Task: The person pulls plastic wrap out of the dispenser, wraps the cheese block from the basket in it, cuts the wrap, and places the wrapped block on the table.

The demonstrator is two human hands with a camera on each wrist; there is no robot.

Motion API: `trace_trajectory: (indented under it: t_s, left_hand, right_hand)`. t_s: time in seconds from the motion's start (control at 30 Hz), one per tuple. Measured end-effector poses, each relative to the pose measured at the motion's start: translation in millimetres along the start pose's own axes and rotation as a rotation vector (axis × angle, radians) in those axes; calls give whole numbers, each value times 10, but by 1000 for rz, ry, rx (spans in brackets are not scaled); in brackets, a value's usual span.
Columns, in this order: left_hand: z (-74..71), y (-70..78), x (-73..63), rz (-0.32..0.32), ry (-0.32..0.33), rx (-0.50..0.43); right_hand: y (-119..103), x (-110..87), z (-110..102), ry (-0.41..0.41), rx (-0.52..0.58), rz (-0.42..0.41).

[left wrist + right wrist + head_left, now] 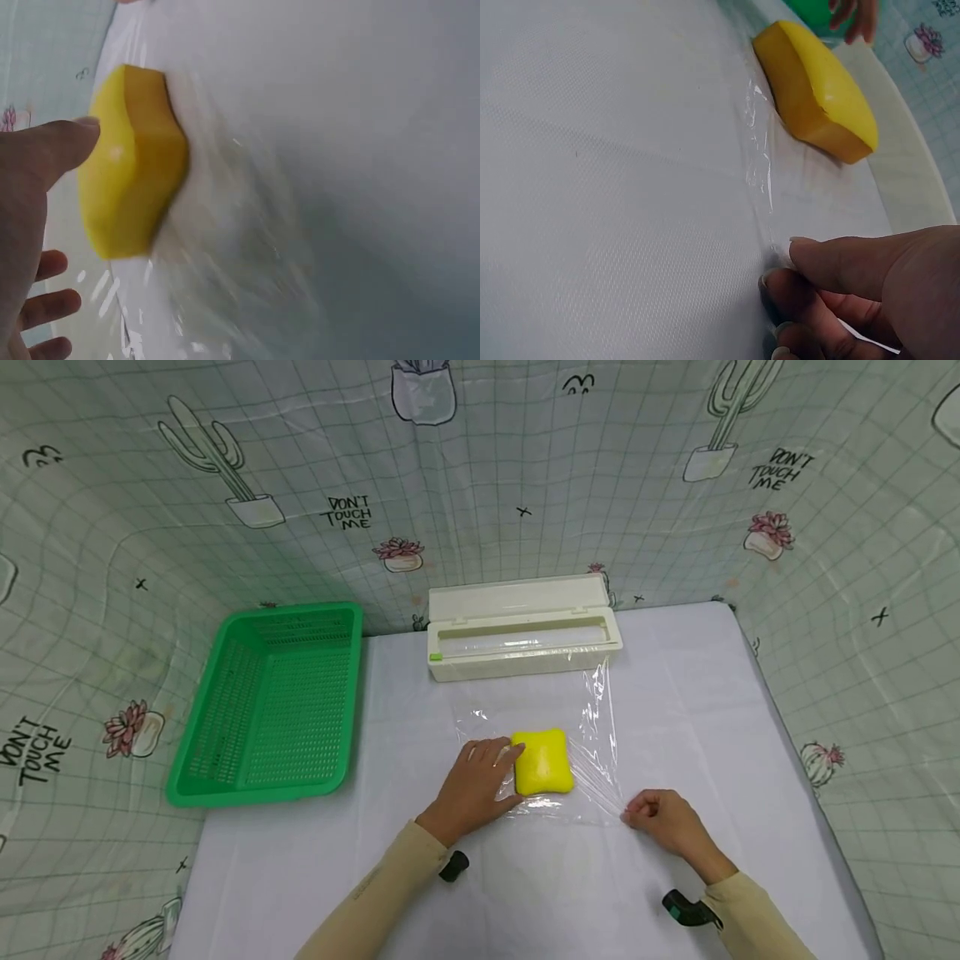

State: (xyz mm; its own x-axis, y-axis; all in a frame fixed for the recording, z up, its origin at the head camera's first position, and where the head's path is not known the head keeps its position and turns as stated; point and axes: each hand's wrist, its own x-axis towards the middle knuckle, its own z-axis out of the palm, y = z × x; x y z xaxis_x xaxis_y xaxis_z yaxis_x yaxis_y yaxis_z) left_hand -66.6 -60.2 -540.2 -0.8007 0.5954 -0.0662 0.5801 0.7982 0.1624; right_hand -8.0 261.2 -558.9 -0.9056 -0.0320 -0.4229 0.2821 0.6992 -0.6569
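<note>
A yellow, pillow-shaped block (pixel 543 762) lies on a sheet of clear cling film (pixel 592 710) spread over the table. My left hand (pixel 474 783) is at the block's left side, fingers spread and loosely bent. In the left wrist view its thumb (pixel 71 142) overlaps the block (pixel 131 161), while the other fingers stand apart from it. My right hand (pixel 667 822) pinches the film's near right corner between thumb and fingertips, and creases run from there toward the block. The right wrist view shows this pinch close up, with the block (pixel 817 90) beyond.
Behind the block stands a white cling film dispenser (pixel 525 664) with its lid raised; the film runs out of its front. A green perforated basket (pixel 270 710) sits at the left of the white-covered table (pixel 675 693). A patterned cloth (pixel 480 485) hangs around the back and sides.
</note>
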Motion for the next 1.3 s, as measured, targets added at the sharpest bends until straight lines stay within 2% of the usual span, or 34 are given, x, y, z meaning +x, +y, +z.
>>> trace_trajectory:
  t_s: [0.1,0.23,0.4,0.57,0.67,0.73,0.87,0.97,1.07,1.17,1.23,1.3]
  left_hand:
    - [16,-120,-214,16,15,23]
    - [34,-236,-453,84,16,74]
    - [92,-317,-618,154,69,136]
    - [200,-381,-650,212,170,208]
    - [230,-409,-660,219,205,208]
    - [239,-419,-668,204,195,168]
    - [237,-413,-678,171,123,78]
    - [256,-399,-676,176,93,65]
    - [284,-387,-669,190,113,83]
    - [300,-386,-656,176,152,67]
    - [290,-386,-645,146,169,9]
    - [275,-393,-629,104,190,-96]
  right_hand:
    - [-9,-1,-4,1,0,-8]
    - [3,6,5,7,14,-7]
    - [17,17,17,6,69,20]
    - [13,25,29,18,116,41]
    - [10,30,30,30,141,36]
    - [3,33,22,41,158,28]
    - [-17,41,-1,59,205,7]
    - [-23,50,-9,64,235,3]
    - [-16,56,-6,62,271,-3]
    - [-9,65,-2,57,299,-28]
    - [-12,66,-7,51,308,-60]
    - [-18,67,-16,42,306,-80]
